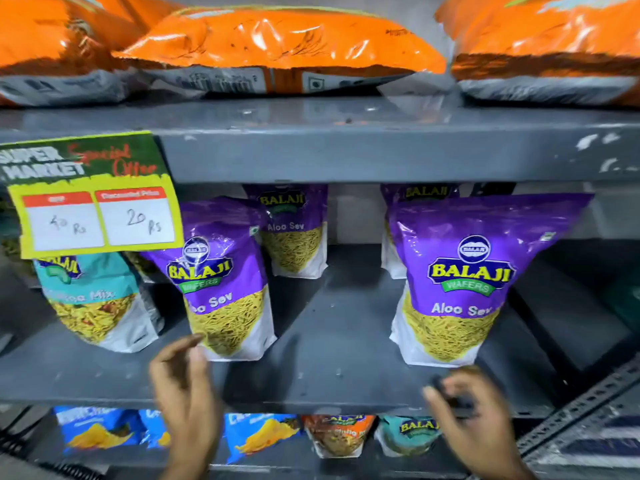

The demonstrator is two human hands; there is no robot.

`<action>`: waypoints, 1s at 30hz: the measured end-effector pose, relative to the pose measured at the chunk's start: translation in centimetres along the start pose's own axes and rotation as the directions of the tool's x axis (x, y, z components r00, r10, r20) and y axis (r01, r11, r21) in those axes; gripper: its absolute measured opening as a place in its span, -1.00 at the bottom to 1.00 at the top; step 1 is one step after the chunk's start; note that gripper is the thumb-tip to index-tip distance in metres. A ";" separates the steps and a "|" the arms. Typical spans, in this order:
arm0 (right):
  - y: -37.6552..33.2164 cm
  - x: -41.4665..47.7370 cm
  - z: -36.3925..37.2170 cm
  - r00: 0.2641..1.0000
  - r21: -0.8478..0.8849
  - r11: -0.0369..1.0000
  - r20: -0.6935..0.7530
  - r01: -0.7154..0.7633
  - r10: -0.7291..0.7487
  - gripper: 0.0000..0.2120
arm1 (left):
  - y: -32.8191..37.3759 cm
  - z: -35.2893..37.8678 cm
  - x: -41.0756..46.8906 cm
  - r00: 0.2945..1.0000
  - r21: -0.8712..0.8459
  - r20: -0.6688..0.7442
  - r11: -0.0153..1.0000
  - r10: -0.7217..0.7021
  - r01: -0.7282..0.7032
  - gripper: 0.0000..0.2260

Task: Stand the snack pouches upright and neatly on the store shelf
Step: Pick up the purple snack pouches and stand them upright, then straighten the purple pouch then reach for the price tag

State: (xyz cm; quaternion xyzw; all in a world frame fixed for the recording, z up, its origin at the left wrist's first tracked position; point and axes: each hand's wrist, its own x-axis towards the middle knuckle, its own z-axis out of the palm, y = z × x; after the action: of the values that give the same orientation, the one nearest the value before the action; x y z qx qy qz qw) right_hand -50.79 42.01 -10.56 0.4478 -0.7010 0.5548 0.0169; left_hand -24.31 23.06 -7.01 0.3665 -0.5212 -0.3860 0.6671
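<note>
Several purple Aloo Sev pouches stand on the grey middle shelf (332,344). One front pouch (221,289) stands left of centre, leaning slightly right. A larger front pouch (464,289) stands upright at the right. Two more purple pouches (294,230) (415,194) stand behind them. A teal mix pouch (93,299) leans at the left. My left hand (183,386) hovers just below the left front pouch, fingers apart, holding nothing. My right hand (467,407) is below the right pouch, fingers loosely curled, blurred, touching no pouch.
A yellow and green price tag (93,195) hangs from the shelf edge above. Large orange bags (277,39) lie flat on the top shelf. Blue, orange and teal pouches (263,434) sit on the shelf below. A perforated metal upright (581,410) runs at the right.
</note>
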 end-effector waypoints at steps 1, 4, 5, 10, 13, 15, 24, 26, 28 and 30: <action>-0.9 -0.4 2.3 0.987 0.010 0.997 0.142 0.077 -0.077 -0.74 | -1.4 -2.2 1.7 0.994 0.029 -0.095 0.998 -0.060 0.063 -0.80; -4.4 0.8 9.5 0.876 0.050 0.994 0.471 0.095 -0.108 -0.46 | -4.6 -4.1 7.2 0.932 0.029 -0.044 0.932 -0.361 0.362 -0.68; -5.8 1.6 12.0 0.855 0.050 0.998 0.514 0.049 -0.067 -0.31 | -5.3 -3.8 8.6 0.910 0.054 0.054 0.911 -0.410 0.408 -0.70; -9.2 5.0 21.0 0.804 0.019 0.987 0.583 -0.159 0.118 0.05 | -4.2 -0.7 8.6 0.864 0.218 0.173 0.874 -0.473 0.434 -0.58; -8.9 4.4 21.0 0.806 0.010 0.978 0.569 -0.207 0.165 -0.16 | -3.4 0.0 7.6 0.873 0.283 0.169 0.871 -0.457 0.402 -0.62; -8.3 3.3 19.6 0.848 -0.002 0.982 0.503 -0.190 0.165 -0.22 | -3.5 0.7 6.6 0.884 0.300 0.225 0.892 -0.411 0.338 -0.61; -5.5 3.2 13.9 0.903 -0.022 0.977 0.377 -0.212 0.205 -0.34 | -3.2 5.1 2.1 0.864 0.237 0.300 0.909 -0.404 0.343 -0.64; -5.4 3.1 13.9 0.902 -0.021 0.975 0.377 -0.220 0.212 -0.34 | -2.7 4.9 2.3 0.861 0.181 0.317 0.916 -0.399 0.358 -0.62; -5.4 3.1 13.9 0.898 -0.016 0.973 0.383 -0.229 0.217 -0.31 | -1.5 4.7 3.4 0.884 0.032 0.286 0.926 -0.368 0.375 -0.51; -5.3 3.1 13.8 0.899 0.001 0.973 0.384 -0.229 0.211 -0.28 | 0.5 4.5 5.1 0.943 -0.079 0.197 0.955 -0.267 0.286 -0.42</action>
State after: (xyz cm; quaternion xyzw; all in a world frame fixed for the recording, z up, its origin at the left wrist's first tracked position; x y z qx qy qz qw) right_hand -42.64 29.25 -10.19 0.4652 -0.7241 0.4714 -0.1926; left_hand -27.86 18.30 -3.56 0.3627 -0.5028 -0.5353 0.5736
